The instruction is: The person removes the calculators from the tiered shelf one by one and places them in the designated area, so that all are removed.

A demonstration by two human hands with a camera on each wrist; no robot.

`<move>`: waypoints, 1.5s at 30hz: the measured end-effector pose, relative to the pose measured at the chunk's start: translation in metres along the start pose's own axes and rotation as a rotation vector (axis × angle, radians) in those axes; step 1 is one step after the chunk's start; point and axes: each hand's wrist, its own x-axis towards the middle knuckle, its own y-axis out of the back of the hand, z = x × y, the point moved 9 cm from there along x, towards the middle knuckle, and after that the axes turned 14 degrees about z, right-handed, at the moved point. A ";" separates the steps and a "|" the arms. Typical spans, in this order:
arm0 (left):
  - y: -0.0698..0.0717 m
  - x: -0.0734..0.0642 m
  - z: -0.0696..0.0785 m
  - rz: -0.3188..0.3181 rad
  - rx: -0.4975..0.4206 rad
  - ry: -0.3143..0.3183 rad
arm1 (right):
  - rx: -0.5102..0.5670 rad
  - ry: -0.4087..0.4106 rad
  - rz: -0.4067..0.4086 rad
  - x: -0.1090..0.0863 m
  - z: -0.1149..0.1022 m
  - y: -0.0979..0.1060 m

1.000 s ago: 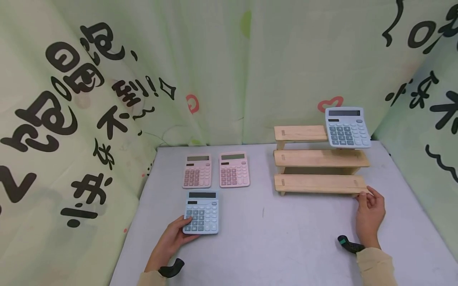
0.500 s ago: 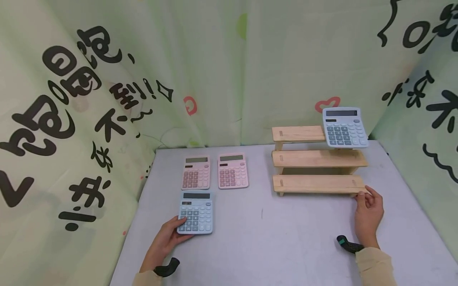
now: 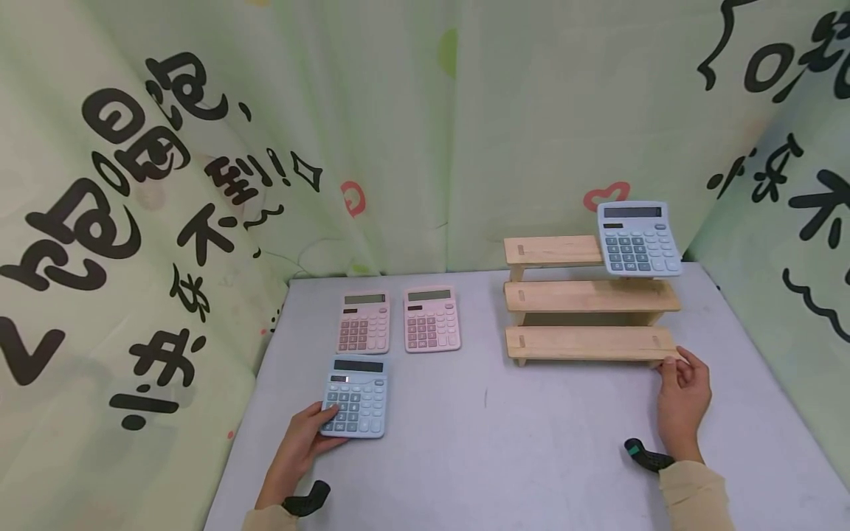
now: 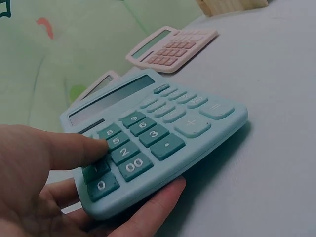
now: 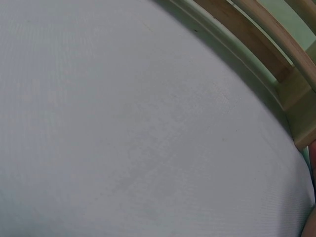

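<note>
My left hand grips a blue calculator by its lower left corner. In the left wrist view the thumb lies on the keys and the other fingers are underneath; the calculator is tilted, its near edge off the table. At the right, my right hand pinches the front right end of the lowest board of a three-step wooden rack. Only a sliver of that hand shows in the right wrist view, beside the rack's wooden leg. Another blue calculator leans on the right end of the top step.
Two pink calculators, one at the left and one beside it, lie just beyond the held calculator. A white cloth covers the table. A printed green curtain hangs behind and along both sides.
My left hand has drawn the blue calculator a little to the left, turning it slightly. My right hand stays at the rack's corner. The whole head view has shifted slightly.
</note>
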 end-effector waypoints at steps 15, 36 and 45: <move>0.010 -0.011 0.021 0.291 0.535 -0.331 | 0.001 0.013 -0.028 -0.007 -0.015 0.000; 0.003 -0.023 0.033 0.441 0.880 -0.497 | -0.010 0.014 -0.014 -0.006 -0.012 0.000; -0.001 -0.022 0.029 0.477 0.924 -0.526 | -0.030 0.026 -0.004 0.000 0.000 0.000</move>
